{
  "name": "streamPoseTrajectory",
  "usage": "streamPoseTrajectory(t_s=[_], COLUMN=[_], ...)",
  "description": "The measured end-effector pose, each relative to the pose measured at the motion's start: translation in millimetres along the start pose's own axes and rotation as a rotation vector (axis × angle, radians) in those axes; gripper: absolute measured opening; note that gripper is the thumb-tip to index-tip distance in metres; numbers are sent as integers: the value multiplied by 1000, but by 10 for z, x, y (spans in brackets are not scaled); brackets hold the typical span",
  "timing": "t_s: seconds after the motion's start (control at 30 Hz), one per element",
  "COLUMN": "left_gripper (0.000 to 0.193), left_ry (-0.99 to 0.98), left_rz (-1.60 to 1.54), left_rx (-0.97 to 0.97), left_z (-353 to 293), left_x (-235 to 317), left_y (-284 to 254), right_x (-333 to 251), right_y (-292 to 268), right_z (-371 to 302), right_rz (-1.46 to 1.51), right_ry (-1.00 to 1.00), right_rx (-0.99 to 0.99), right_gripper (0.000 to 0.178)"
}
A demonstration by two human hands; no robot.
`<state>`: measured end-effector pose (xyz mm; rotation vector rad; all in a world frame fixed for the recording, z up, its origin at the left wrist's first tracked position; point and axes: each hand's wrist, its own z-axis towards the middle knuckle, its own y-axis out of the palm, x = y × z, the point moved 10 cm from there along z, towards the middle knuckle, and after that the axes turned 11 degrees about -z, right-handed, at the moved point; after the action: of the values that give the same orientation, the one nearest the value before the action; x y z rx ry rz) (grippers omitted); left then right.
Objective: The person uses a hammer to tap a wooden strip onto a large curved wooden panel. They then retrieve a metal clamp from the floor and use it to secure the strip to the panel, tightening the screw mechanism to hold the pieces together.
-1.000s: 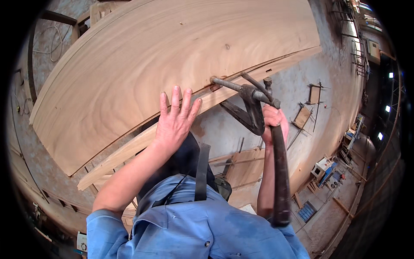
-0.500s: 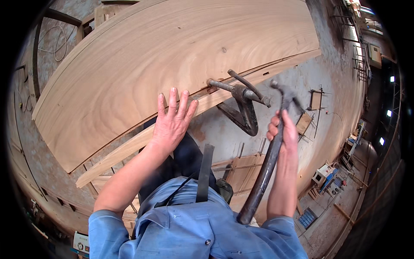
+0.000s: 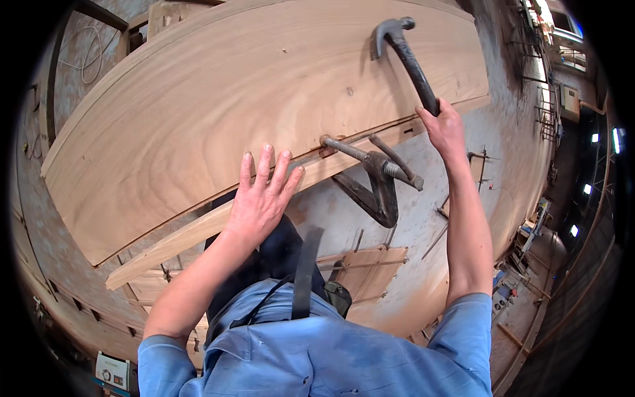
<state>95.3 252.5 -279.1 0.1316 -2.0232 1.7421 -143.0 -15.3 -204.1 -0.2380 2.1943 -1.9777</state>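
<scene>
My left hand (image 3: pixel 261 198) lies flat with fingers spread on the near edge of a large curved sheet of pale plywood (image 3: pixel 218 112). Its fingertips reach the veneer just left of a dark iron screw clamp (image 3: pixel 374 182) that grips the sheet's edge, its frame hanging below. My right hand (image 3: pixel 446 129) is raised to the right of the clamp and grips the dark handle of a claw hammer (image 3: pixel 403 49). The hammer's head is high over the sheet, claw pointing left. A narrow wooden strip (image 3: pixel 192 241) runs along under the sheet's edge.
Below the sheet is a dusty concrete floor (image 3: pixel 417 264) with a flat wooden panel (image 3: pixel 367 274) lying on it and thin rods beside it. Wooden frames stand at lower left. Metal racks and small items line the right side of the workshop.
My right hand has swung the hammer up from low beside the clamp to high above the plywood. My left hand has stayed pressed on the sheet's edge.
</scene>
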Motion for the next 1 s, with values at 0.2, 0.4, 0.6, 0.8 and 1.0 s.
streamPoseTrajectory(t_s=[0.2, 0.4, 0.6, 0.8, 1.0], left_gripper=[52, 50, 61, 74, 48], left_ry=[-38, -86, -391, -406, -484], left_rz=[-47, -32, -259, -1229, -942], left_rx=[50, 81, 221, 516, 950], left_z=[25, 52, -64, 291, 314], left_x=[13, 17, 107, 894, 892], left_y=[-65, -138, -390, -403, -423], right_x=[-74, -246, -1684, -2290, -2404], right_y=[215, -122, -703, -896, -1011], right_z=[483, 853, -448, -985, -983], right_rz=[-200, -223, 764, 409, 188], right_ry=[-108, -368, -534, -722, -886], right_rx=[-83, 293, -419, -339, -63], right_gripper=[37, 46, 52, 52, 29])
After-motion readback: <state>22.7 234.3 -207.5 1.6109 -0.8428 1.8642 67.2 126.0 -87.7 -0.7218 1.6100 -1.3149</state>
